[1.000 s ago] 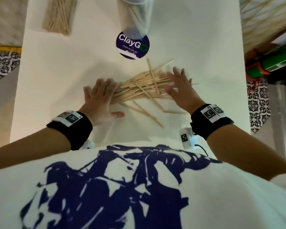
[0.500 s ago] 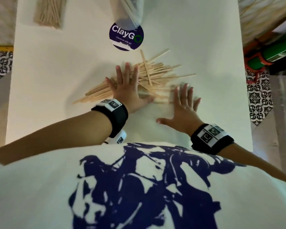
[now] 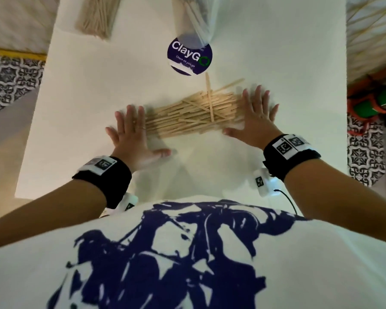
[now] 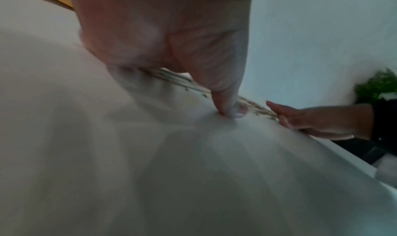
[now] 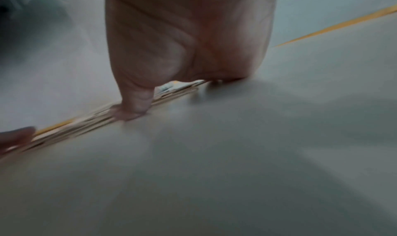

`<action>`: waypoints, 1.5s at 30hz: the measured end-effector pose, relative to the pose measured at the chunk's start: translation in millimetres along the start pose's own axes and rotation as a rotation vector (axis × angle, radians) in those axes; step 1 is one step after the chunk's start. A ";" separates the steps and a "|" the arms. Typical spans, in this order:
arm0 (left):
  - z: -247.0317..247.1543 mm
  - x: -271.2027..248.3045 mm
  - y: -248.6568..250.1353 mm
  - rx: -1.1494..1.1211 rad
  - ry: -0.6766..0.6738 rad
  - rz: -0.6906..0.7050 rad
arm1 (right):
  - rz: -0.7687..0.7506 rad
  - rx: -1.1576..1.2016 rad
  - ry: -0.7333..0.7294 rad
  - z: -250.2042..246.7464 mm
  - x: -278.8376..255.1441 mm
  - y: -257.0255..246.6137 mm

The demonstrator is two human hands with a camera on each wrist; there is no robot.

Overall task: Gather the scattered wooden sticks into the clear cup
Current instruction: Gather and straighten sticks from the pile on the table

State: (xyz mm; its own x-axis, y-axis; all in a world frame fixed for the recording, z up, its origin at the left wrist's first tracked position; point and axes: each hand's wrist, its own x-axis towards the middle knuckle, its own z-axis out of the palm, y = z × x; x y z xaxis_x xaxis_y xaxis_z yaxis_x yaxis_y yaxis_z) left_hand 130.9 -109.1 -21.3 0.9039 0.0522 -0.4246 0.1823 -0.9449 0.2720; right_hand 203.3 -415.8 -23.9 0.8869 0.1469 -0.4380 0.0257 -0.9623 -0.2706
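Observation:
A pile of flat wooden sticks [image 3: 192, 112] lies mostly side by side in the middle of the white table [image 3: 98, 85]. My left hand [image 3: 132, 134] lies flat with straight fingers against the pile's left end. At the right end my right hand [image 3: 254, 117] is spread flat the same way. The clear cup [image 3: 194, 16] stands at the far edge above a round purple sticker [image 3: 189, 56], with a few sticks inside it. In the left wrist view my thumb [image 4: 229, 104] touches the table beside the sticks [image 4: 178, 80]. The right wrist view shows the sticks [image 5: 86, 122] by my thumb [image 5: 133, 104].
A second bundle of thin sticks [image 3: 98, 16] lies at the far left corner of the table. Patterned floor tiles [image 3: 9, 79] show on both sides. A green and orange object [image 3: 374, 101] sits off the table's right edge.
Both hands moved outward to the two ends of the pile; the left came off the top of it. The sticks are now drawn together and lie more parallel.

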 end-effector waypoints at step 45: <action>-60.2 48.7 5.4 0.286 0.115 0.227 | -0.463 -0.351 -0.138 -69.1 61.7 -44.6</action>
State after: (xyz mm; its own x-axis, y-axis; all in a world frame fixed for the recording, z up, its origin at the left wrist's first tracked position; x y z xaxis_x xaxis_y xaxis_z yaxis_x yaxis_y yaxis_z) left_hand 199.2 -92.1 11.5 0.9494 -0.1483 -0.2768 -0.1282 -0.9877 0.0893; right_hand 288.8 -379.6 20.4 0.6794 0.5752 -0.4556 0.5673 -0.8055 -0.1712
